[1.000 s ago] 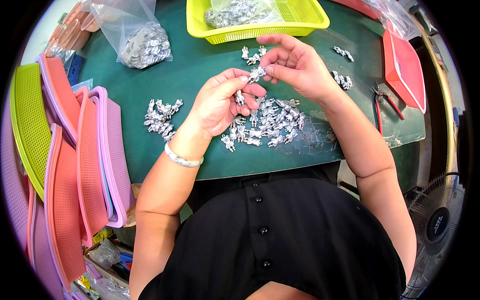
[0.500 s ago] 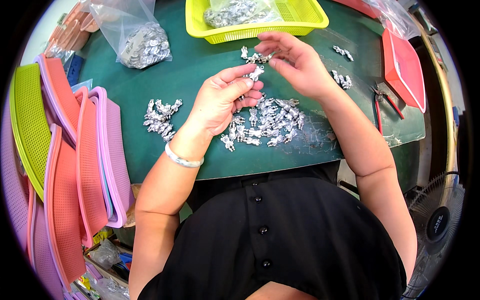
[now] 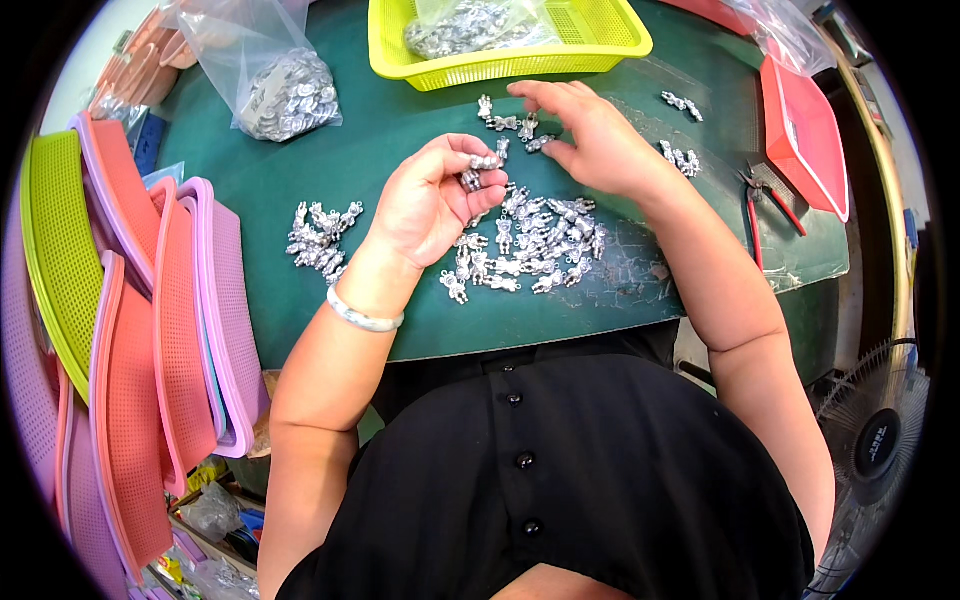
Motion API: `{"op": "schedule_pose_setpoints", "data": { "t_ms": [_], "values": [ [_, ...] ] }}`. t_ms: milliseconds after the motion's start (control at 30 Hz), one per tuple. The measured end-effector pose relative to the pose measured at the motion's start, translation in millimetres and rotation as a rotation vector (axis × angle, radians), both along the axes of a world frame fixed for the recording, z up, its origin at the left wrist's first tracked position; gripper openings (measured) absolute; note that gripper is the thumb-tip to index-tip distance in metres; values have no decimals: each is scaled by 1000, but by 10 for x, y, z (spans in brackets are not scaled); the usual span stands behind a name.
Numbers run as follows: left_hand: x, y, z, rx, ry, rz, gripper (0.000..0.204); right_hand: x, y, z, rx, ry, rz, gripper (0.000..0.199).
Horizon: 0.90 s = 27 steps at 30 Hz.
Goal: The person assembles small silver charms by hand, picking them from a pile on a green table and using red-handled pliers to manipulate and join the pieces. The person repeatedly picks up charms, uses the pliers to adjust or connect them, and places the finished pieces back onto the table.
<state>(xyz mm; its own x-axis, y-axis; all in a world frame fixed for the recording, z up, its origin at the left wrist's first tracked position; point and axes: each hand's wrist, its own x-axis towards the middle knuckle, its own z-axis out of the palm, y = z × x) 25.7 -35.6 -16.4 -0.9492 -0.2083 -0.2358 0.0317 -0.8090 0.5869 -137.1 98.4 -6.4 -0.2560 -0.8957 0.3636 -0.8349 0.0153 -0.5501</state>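
Examining the surface [image 3: 270, 330], we find the left hand [image 3: 420, 205] with its grip clenched on small silver figures [image 3: 483, 162]. Between two and three o'clock from it, we note the right hand [image 3: 605, 140], thumb and forefinger parted; whether its grip grasps the nearby figure [image 3: 540, 144], we cannot tell. We record the main heap [image 3: 545, 237] at the left hand's four o'clock, with red-handled pliers [image 3: 753, 225] at the heap's three.

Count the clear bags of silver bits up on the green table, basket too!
2. One bag lies left of the yellow-green basket, and another bag sits inside it. The basket runs past the top edge, so more could be hidden.
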Motion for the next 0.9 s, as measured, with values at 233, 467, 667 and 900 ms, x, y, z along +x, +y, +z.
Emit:
{"op": "schedule_pose_setpoints", "data": {
  "t_ms": [233,467,667,900],
  "values": [
    [11,4,-3,-144,-52,-21,13,-15,12,0,73,17,-70,55],
    [0,57,47,-230,-150,-45,15,-5,-1,-22,45,30,-15,46],
    [-1,104,117,-257,-227,-22,16,122,-16,91,-55,-64,72,45],
    [13,89,97,-262,-148,7,11,256,-16,159,-261,58,175,46]
  ]
}}
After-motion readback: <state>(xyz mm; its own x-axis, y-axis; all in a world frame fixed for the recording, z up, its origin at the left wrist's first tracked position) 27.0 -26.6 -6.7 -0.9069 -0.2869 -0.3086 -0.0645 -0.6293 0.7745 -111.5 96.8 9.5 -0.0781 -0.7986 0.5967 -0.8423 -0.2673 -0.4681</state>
